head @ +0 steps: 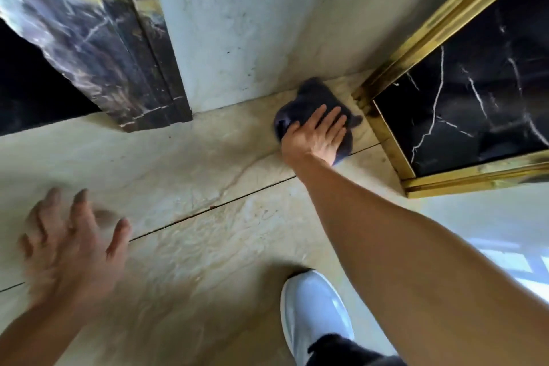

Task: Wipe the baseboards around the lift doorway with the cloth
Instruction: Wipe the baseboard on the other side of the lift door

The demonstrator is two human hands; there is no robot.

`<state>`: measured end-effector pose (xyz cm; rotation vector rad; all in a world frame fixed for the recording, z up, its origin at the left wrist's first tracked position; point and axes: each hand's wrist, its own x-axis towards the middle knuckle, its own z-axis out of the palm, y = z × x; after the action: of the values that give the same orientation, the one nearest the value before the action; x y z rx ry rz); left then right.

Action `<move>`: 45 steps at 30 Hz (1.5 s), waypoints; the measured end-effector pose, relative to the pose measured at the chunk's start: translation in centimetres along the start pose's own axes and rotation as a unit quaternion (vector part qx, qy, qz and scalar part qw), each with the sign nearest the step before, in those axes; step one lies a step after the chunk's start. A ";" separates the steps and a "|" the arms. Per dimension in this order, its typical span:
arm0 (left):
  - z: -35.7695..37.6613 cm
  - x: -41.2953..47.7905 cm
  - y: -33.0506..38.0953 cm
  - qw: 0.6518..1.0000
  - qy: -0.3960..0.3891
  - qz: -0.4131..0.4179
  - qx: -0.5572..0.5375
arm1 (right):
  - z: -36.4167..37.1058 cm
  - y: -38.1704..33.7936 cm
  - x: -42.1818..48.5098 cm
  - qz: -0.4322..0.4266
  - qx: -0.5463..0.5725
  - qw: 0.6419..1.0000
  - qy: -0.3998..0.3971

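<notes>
My right hand (313, 135) presses a dark grey cloth (309, 98) flat on the beige marble floor, right where the floor meets the foot of the pale wall (237, 38). The cloth lies just left of the gold-framed black marble panel (463, 104). My left hand (69, 244) hovers low at the lower left with fingers spread and nothing in it; it is blurred. The dark marble door surround (124, 47) stands at the upper left, apart from the cloth.
A dark opening (32, 89) lies left of the dark surround. The gold trim (395, 145) edges the black panel at floor level. My white shoe (312, 315) stands on the floor tiles (193, 175) at the bottom centre.
</notes>
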<state>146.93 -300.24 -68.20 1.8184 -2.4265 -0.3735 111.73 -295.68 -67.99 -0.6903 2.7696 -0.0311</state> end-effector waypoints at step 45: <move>-1.9 7.3 -12.4 0.979 0.039 -0.197 0.018 | 9.2 -25.4 -16.5 -0.597 -0.054 0.800 0.005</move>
<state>156.77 -310.73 -69.96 2.2827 -2.0251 -0.2773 139.85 -310.09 -70.13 -2.2981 1.8630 -0.1287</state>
